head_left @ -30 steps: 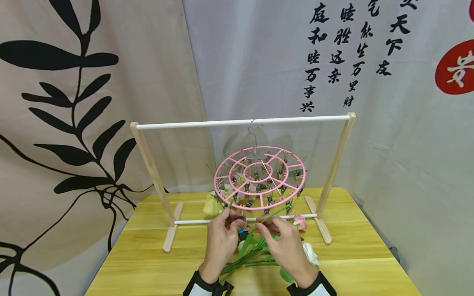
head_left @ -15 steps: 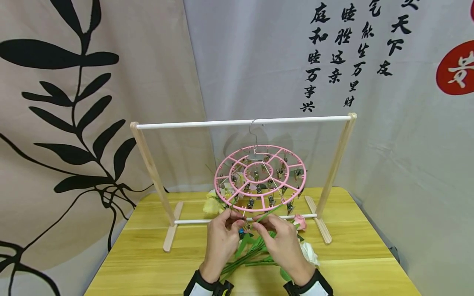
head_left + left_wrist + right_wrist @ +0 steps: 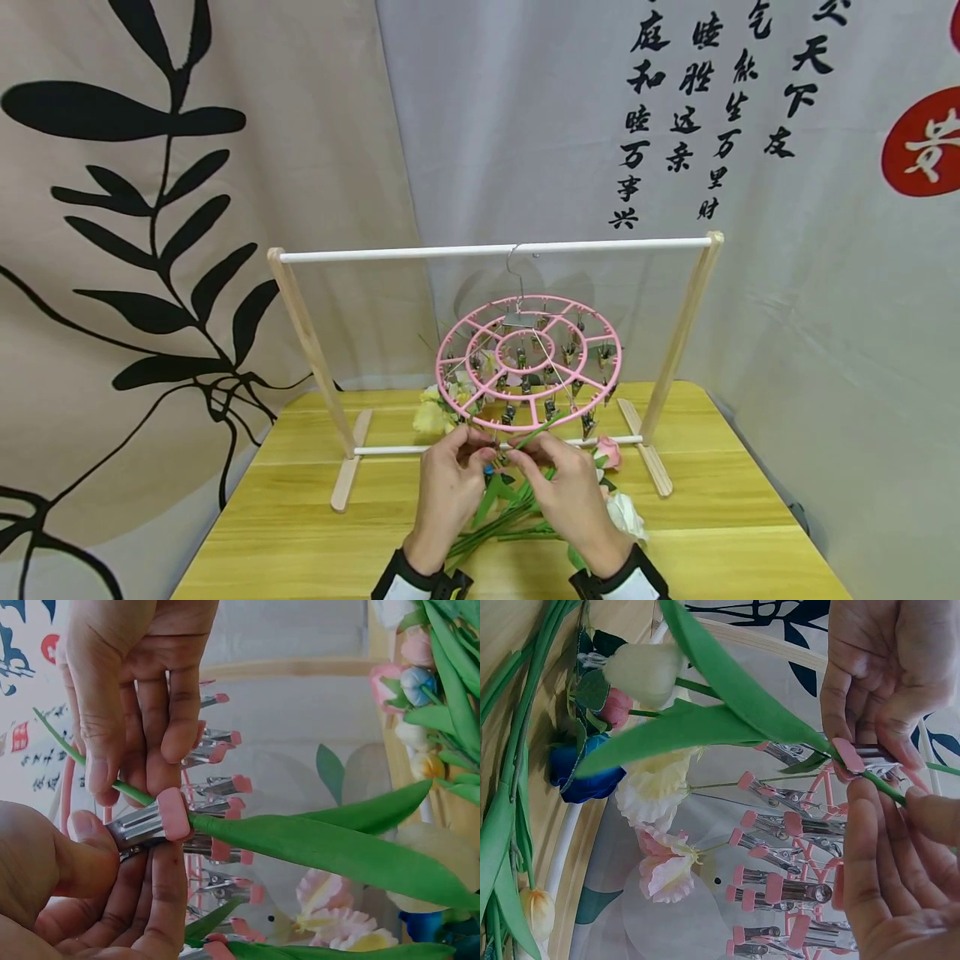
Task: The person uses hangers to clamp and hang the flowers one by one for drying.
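Note:
In the head view, my left hand (image 3: 452,479) and right hand (image 3: 570,492) meet under the front rim of a pink round clip hanger (image 3: 525,296). My left thumb and fingers pinch a metal clip (image 3: 142,825) with pink tips. A green artificial flower stem (image 3: 885,787) runs through the jaws of that clip, and my right thumb and fingers hold its free end. Below the clip hang its long green leaves (image 3: 337,847), with a white tulip head (image 3: 641,673) under them. More pink-tipped clips (image 3: 802,889) dangle close by, some with flowers in them.
The hanger hooks over the white top bar (image 3: 420,252) of a wooden rack standing on the yellow wooden table (image 3: 262,517). Loose green stems (image 3: 487,533) lie under my hands. A pink rose (image 3: 607,452) and a white flower (image 3: 625,515) rest at the right; yellow flowers (image 3: 432,415) show behind.
My right hand has shifted a little left, closer to my left hand, carrying the stem with it. The left hand stays nearly in place at the clip.

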### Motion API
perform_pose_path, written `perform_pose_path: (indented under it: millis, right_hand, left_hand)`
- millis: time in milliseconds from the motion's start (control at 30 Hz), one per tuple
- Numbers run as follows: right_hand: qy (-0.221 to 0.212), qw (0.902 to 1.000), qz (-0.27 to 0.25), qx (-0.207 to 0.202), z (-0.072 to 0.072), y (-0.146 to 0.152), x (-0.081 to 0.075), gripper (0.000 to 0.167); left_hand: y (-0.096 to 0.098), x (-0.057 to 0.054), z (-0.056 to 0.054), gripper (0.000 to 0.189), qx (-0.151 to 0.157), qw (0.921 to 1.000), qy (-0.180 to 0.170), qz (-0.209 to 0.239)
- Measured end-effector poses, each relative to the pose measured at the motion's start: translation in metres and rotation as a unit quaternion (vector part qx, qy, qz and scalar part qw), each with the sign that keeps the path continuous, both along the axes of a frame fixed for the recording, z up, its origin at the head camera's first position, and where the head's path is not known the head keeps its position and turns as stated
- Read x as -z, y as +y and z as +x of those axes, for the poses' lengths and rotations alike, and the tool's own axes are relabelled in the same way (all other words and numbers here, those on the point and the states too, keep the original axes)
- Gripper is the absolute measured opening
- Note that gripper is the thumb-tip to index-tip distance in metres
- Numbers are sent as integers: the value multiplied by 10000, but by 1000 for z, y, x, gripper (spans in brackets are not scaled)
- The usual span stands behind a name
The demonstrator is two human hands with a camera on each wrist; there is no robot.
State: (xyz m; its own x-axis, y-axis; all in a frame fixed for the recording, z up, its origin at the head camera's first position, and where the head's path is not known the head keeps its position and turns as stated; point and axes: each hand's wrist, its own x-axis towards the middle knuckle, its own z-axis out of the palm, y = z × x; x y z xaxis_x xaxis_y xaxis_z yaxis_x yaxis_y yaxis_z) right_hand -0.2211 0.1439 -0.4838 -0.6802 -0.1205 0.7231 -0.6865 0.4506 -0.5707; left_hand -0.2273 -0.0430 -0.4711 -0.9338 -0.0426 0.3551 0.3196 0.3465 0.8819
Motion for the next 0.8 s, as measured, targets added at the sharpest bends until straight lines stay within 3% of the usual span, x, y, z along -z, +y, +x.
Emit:
perform_pose_path:
  millis: [100,433,600,800]
  right_hand:
    - [-69,10000,-19,22,2,0,1,10]
    - [-234,9997,43,49,8,5,5,15]
    - [-258,9994,214,-46,12,12,11,22]
    - [-264,9977,619,-76,15,22,21,18]
  left_hand:
    - [-1,1,1,2,133,9999,-88,12]
    - [-12,4,0,12,481,9988,-58,-89]
    - [-19,4,-2,17,421,9991,64,-64]
    - [-28,1,-5,20,248,9995,181,-79]
